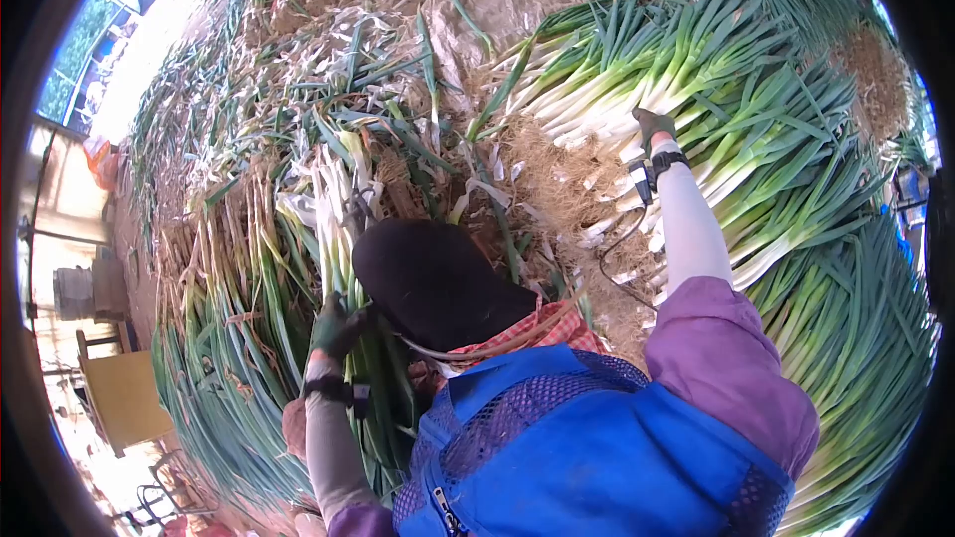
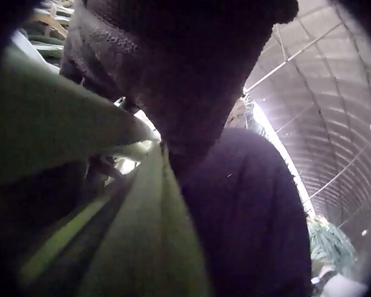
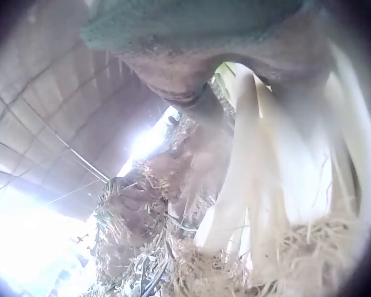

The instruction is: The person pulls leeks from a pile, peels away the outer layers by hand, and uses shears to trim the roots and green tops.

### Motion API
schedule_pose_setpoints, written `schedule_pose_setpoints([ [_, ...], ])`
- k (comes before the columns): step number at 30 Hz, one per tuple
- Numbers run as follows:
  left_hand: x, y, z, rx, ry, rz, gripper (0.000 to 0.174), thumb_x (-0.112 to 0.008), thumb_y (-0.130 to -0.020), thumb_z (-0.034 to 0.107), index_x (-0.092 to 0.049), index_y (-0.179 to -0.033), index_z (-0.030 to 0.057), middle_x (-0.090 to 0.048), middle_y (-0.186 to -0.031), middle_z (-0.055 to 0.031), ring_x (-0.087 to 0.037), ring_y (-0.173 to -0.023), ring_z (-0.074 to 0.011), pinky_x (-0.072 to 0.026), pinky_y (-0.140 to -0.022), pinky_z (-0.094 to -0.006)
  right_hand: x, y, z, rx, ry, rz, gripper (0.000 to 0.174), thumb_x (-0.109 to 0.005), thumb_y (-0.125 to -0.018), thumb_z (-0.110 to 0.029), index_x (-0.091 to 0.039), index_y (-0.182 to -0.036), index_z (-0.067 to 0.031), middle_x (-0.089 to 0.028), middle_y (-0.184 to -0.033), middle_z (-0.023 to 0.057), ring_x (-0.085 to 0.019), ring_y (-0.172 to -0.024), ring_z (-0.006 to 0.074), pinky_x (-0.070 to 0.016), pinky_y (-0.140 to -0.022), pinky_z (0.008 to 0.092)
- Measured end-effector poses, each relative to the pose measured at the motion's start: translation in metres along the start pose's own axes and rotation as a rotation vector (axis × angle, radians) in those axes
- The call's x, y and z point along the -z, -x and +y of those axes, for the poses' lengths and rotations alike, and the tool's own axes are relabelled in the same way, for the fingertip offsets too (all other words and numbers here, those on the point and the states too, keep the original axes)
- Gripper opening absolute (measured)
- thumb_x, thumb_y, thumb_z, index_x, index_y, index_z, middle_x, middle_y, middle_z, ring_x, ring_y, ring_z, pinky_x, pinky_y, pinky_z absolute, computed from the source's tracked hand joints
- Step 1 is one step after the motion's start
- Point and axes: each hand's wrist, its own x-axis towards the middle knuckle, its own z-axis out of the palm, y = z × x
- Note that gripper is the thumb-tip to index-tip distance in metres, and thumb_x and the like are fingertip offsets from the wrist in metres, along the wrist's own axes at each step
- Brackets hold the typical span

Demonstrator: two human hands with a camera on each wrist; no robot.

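My gloved left hand (image 1: 338, 328) grips the green leaves of some green onions (image 1: 336, 194), whose pale stalks point away from me. Close up in the left wrist view, broad leaves (image 2: 151, 229) run beneath the dark glove (image 2: 167, 62). On the right, my gloved right hand (image 1: 654, 126) reaches out at arm's length to a spread row of cleaned green onions (image 1: 637, 89). Its curled fingers hold white stalks (image 3: 235, 179) in the right wrist view, with the roots (image 3: 204, 272) below the glove (image 3: 204, 43). How many stalks it holds, I cannot tell.
Uncleaned green onions (image 1: 229, 338) lie in a thick pile on the left. Peeled skins and leaf scraps (image 1: 288, 70) cover the ground ahead. Further cleaned bundles (image 1: 846, 338) stretch down the right side. A yellowish board (image 1: 124, 398) stands at the far left.
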Motion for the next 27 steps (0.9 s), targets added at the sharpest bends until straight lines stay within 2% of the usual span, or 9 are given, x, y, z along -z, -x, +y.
schedule_pose_setpoints([
  [3,-0.036,-0.04,-0.037,-0.054,-0.292,0.166,0.087,-0.076,-0.068,0.055,-0.047,-0.129,0.0004,-0.063,-0.113,-0.0243,-0.062,-0.108,-0.036,-0.0484,-0.091,-0.0416,0.021,0.075,-0.024,0.183,0.272,0.134,0.08,-0.077,-0.07,-0.044,-0.05,-0.125,0.0067,-0.053,-0.131,0.0274,-0.053,-0.121,0.0374,-0.0454,-0.098,0.0403],
  [7,-0.019,-0.047,-0.025,-0.026,-0.184,-0.006,0.076,-0.074,-0.069,0.058,-0.052,-0.115,0.0017,-0.065,-0.109,-0.0241,-0.063,-0.104,-0.0375,-0.0499,-0.088,-0.0429,0.011,0.133,-0.041,0.5,0.292,0.071,0.074,-0.076,-0.073,-0.042,-0.05,-0.126,0.0038,-0.059,-0.123,0.0262,-0.059,-0.111,0.0358,-0.0467,-0.095,0.0388],
  [11,-0.01,-0.051,-0.047,-0.028,-0.206,0.095,0.05,-0.07,-0.076,0.034,-0.059,-0.109,-0.0015,-0.069,-0.09,-0.0197,-0.067,-0.085,-0.0328,-0.0521,-0.073,-0.0392,-0.022,0.215,-0.08,0.742,0.167,-0.362,0.059,-0.074,-0.08,-0.038,-0.056,-0.119,0.0033,-0.064,-0.115,0.0178,-0.061,-0.104,0.0239,-0.0485,-0.088,0.033],
  [13,0.001,-0.056,-0.071,-0.015,0.051,0.076,0.036,-0.067,-0.077,0.022,-0.063,-0.104,-0.0029,-0.069,-0.083,-0.0138,-0.066,-0.073,-0.0229,-0.0512,-0.065,-0.0346,-0.046,0.245,-0.086,1.354,0.085,-0.69,0.047,-0.072,-0.083,-0.032,-0.06,-0.115,0.0005,-0.066,-0.111,0.0134,-0.062,-0.101,0.02,-0.0494,-0.086,0.0303],
  [14,0.011,-0.038,-0.072,-0.021,0.467,-0.013,0.03,-0.066,-0.078,0.014,-0.064,-0.103,-0.0025,-0.067,-0.082,-0.0082,-0.063,-0.068,-0.0148,-0.0496,-0.061,-0.03,-0.048,0.289,-0.1,1.251,0.037,-0.825,0.042,-0.07,-0.084,-0.029,-0.061,-0.114,-0.0007,-0.067,-0.108,0.0121,-0.063,-0.098,0.0191,-0.05,-0.084,0.0296],
  [19,0.046,0.028,-0.085,-0.008,0.742,-0.065,0.028,-0.067,-0.08,0.013,-0.063,-0.104,-0.0011,-0.065,-0.083,-0.0057,-0.061,-0.068,-0.0135,-0.05,-0.061,-0.0281,-0.118,0.452,-0.092,0.88,0.06,-1.468,0.049,-0.068,-0.087,-0.028,-0.054,-0.124,0.0002,-0.066,-0.104,0.0154,-0.062,-0.102,0.0215,-0.0497,-0.091,0.0316],
  [23,0.042,0.05,-0.107,-0.103,0.901,-0.031,0.034,-0.067,-0.08,0.013,-0.061,-0.11,-0.0021,-0.065,-0.084,-0.0056,-0.06,-0.07,-0.0138,-0.0491,-0.064,-0.0274,-0.238,0.496,-0.01,1.23,0.388,-0.897,0.073,-0.077,-0.07,-0.048,-0.056,-0.119,0.0029,-0.062,-0.113,0.0274,-0.06,-0.107,0.0417,-0.0476,-0.093,0.0444],
  [25,0.042,0.067,-0.104,-0.033,0.896,-0.001,0.035,-0.065,-0.081,0.012,-0.061,-0.112,-0.0015,-0.065,-0.087,-0.0049,-0.06,-0.075,-0.0138,-0.0486,-0.068,-0.0267,-0.25,0.515,-0.009,0.879,0.625,-1.17,0.073,-0.076,-0.07,-0.045,-0.054,-0.119,0.0052,-0.059,-0.118,0.0289,-0.058,-0.111,0.0397,-0.0462,-0.095,0.0443],
  [27,0.035,0.073,-0.113,-0.033,1.026,-0.01,0.035,-0.065,-0.081,0.012,-0.06,-0.113,-0.0011,-0.064,-0.088,-0.0047,-0.06,-0.075,-0.0139,-0.0487,-0.068,-0.0274,-0.281,0.512,0.01,0.806,0.481,-1.152,0.054,-0.072,-0.075,-0.034,-0.056,-0.113,0.0012,-0.064,-0.096,0.0196,-0.065,-0.088,0.0314,-0.0515,-0.077,0.0404],
])
